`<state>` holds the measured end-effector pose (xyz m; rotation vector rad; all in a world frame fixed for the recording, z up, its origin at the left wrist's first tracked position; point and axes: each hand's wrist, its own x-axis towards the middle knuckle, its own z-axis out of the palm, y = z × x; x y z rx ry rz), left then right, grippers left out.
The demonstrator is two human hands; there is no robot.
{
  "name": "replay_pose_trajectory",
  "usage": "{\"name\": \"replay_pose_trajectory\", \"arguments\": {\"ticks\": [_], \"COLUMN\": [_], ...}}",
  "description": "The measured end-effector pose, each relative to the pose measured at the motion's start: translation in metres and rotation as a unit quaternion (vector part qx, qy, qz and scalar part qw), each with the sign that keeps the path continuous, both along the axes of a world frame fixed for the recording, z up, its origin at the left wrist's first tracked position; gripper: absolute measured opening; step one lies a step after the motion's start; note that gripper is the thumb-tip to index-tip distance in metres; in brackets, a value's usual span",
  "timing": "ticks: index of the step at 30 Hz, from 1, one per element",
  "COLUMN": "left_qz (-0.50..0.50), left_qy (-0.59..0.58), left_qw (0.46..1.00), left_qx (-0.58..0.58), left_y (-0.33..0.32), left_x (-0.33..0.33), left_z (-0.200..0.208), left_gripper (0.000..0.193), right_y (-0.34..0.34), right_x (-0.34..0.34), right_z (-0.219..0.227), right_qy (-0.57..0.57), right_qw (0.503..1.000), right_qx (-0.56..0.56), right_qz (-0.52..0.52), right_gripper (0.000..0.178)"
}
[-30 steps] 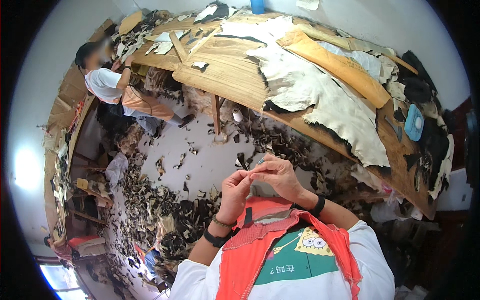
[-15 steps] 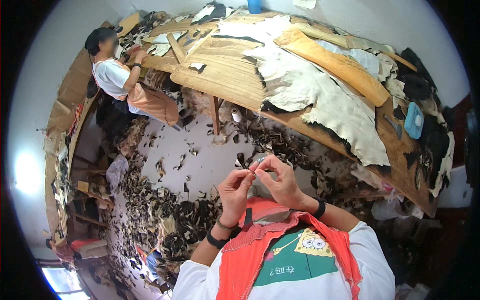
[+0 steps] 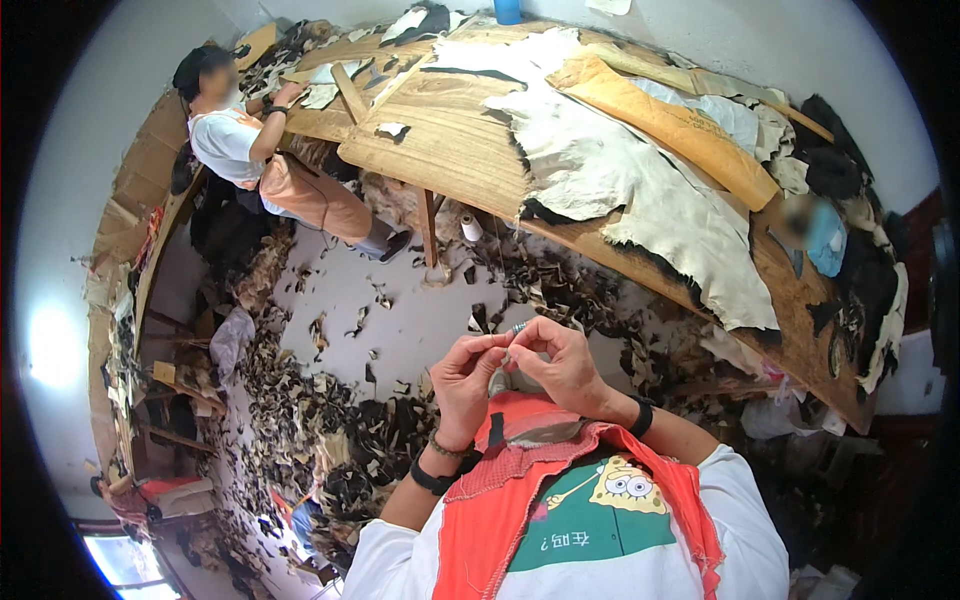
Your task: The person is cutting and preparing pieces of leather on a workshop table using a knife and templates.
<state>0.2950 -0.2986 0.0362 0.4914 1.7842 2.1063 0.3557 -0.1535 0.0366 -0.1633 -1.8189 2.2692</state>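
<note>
My left hand (image 3: 466, 380) and my right hand (image 3: 558, 362) meet close in front of my chest, fingertips touching. Between them they pinch a small thin grey object (image 3: 512, 340); its kind is too small to tell. My right hand's fingers curl over it from the right, my left thumb and forefinger hold it from the left. Below the hands lies a red cloth (image 3: 528, 424) over my lap. Dark bands circle both wrists.
A long wooden worktable (image 3: 470, 150) curves across the top, carrying pale hides (image 3: 650, 200), a tan hide (image 3: 680, 125) and dark scraps. Another person (image 3: 265, 160) leans on its left end. Dark offcuts (image 3: 330, 420) litter the grey floor. A white spool (image 3: 470, 228) stands under the table.
The other person has straightened up and shifted along the table's left end. My hands stay together at my chest, fingers slightly reworked around the small object.
</note>
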Motion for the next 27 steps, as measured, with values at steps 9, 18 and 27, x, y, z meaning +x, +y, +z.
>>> {"name": "replay_pose_trajectory", "arguments": {"ticks": [9, 18, 27], "left_qz": [0.029, 0.022, -0.022], "left_qy": [0.019, -0.027, -0.004], "left_qw": [0.997, 0.996, 0.998], "left_qx": [-0.076, -0.086, -0.065], "left_y": [-0.003, -0.003, 0.0], "left_x": [-0.002, -0.002, 0.003], "left_z": [-0.002, 0.001, -0.005], "left_gripper": [0.008, 0.011, 0.013], "right_y": [0.005, 0.008, 0.002], "right_x": [-0.004, -0.005, -0.003], "right_z": [0.015, 0.009, 0.009], "right_qy": [0.033, 0.091, 0.011], "right_qw": [0.981, 0.931, 0.992], "right_qx": [0.189, 0.343, 0.076], "right_qz": [-0.028, -0.092, -0.1], "right_gripper": [0.012, 0.011, 0.004]}}
